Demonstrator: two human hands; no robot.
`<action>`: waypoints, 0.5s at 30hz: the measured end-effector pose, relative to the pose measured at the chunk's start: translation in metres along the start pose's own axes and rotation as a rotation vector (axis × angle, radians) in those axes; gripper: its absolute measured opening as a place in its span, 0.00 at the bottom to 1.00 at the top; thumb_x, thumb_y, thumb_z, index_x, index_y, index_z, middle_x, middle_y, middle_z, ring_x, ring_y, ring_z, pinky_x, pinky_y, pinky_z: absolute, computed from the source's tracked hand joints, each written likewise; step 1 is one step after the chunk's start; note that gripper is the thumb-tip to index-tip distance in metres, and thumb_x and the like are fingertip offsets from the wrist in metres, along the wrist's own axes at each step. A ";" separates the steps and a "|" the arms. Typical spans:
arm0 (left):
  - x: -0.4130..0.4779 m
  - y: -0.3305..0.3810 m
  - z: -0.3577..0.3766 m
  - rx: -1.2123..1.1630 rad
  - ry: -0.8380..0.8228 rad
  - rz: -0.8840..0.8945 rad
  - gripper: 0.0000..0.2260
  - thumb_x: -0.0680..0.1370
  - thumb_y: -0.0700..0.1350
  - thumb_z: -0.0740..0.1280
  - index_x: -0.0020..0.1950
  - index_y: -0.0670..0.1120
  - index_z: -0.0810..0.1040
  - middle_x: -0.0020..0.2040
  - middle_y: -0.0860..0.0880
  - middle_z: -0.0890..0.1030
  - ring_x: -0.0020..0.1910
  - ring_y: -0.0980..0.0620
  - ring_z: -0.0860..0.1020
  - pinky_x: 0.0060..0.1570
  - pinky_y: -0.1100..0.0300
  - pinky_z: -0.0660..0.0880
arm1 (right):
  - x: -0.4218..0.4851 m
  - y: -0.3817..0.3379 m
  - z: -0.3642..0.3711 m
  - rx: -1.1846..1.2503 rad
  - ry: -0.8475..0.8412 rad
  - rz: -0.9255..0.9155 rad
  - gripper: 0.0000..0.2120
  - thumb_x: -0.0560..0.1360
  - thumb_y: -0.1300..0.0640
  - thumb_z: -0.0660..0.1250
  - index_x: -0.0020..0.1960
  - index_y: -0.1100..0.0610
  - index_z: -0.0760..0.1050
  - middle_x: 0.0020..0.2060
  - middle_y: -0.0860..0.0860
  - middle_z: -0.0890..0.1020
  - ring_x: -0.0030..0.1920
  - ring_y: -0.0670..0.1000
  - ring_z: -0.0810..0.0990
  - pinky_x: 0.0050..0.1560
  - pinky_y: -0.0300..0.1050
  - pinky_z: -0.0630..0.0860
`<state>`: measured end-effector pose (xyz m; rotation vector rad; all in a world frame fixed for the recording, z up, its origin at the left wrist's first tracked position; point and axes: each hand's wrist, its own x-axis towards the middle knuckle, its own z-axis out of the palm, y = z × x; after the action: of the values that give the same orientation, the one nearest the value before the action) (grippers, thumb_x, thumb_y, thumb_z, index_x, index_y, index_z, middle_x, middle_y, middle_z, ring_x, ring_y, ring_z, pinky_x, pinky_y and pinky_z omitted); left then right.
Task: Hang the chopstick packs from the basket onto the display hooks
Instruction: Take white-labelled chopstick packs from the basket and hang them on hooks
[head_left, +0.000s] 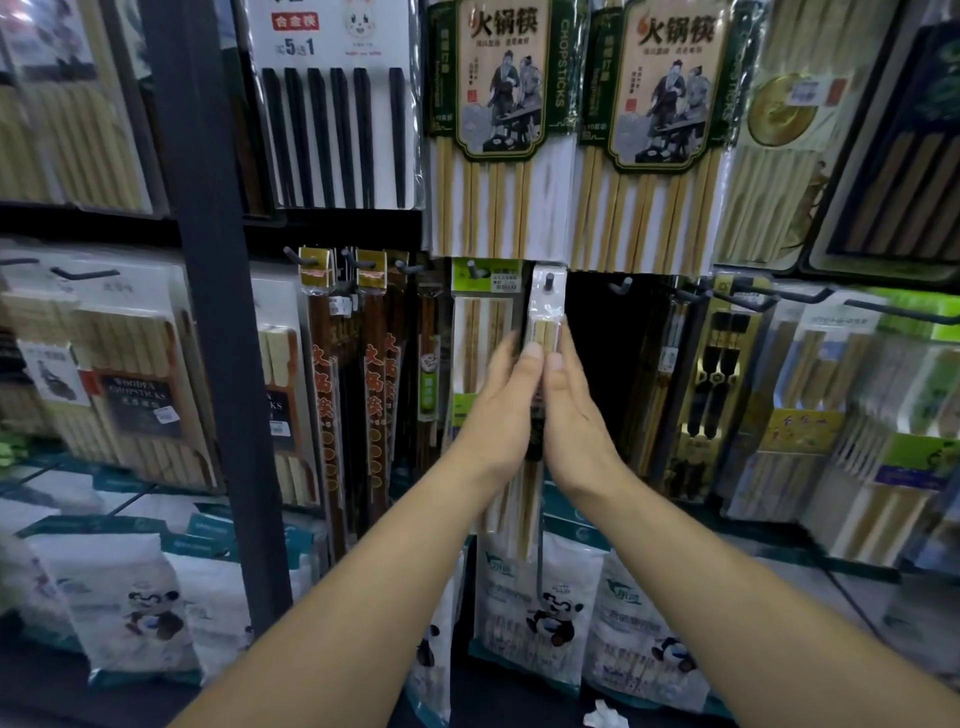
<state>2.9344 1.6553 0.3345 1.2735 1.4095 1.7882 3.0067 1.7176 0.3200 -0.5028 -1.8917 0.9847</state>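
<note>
Currently the left hand (498, 415) and the right hand (576, 421) are flanking a narrow clear pack of pale wooden chopsticks (545, 325) at the middle of the frame. Each is pinching it lightly, thumb laid on the front and nearly straight fingers (506, 358) reaching behind its edges, apparently so the long pack is hanging plumb rather than swinging. Its header is sitting over the tip of a dark metal display hook (549, 280), just right of a green-headed chopstick pack (483, 312), so the hands are probably steadying it to slide it farther back; the basket is not showing.
</note>
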 end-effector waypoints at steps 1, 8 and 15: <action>0.003 -0.001 0.003 -0.037 -0.009 -0.019 0.23 0.87 0.55 0.55 0.82 0.55 0.59 0.69 0.64 0.67 0.52 0.81 0.67 0.41 0.87 0.65 | 0.002 0.003 0.004 0.041 0.001 0.009 0.32 0.80 0.35 0.44 0.82 0.43 0.45 0.81 0.39 0.49 0.79 0.37 0.47 0.81 0.45 0.47; 0.027 -0.013 0.006 -0.075 -0.007 -0.016 0.24 0.87 0.56 0.54 0.82 0.52 0.61 0.74 0.62 0.67 0.61 0.76 0.67 0.48 0.82 0.64 | 0.025 0.022 0.012 0.267 0.016 0.098 0.41 0.73 0.27 0.48 0.82 0.43 0.50 0.81 0.40 0.55 0.79 0.38 0.54 0.78 0.42 0.52; 0.052 -0.019 0.007 -0.039 0.049 -0.023 0.20 0.87 0.54 0.55 0.78 0.51 0.69 0.50 0.73 0.73 0.43 0.84 0.71 0.42 0.83 0.67 | 0.043 0.032 0.012 0.296 0.065 0.119 0.26 0.86 0.44 0.45 0.83 0.50 0.53 0.81 0.45 0.57 0.79 0.42 0.55 0.81 0.48 0.51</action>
<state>2.9164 1.7085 0.3346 1.1966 1.4033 1.8344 2.9730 1.7603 0.3146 -0.4690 -1.6369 1.2858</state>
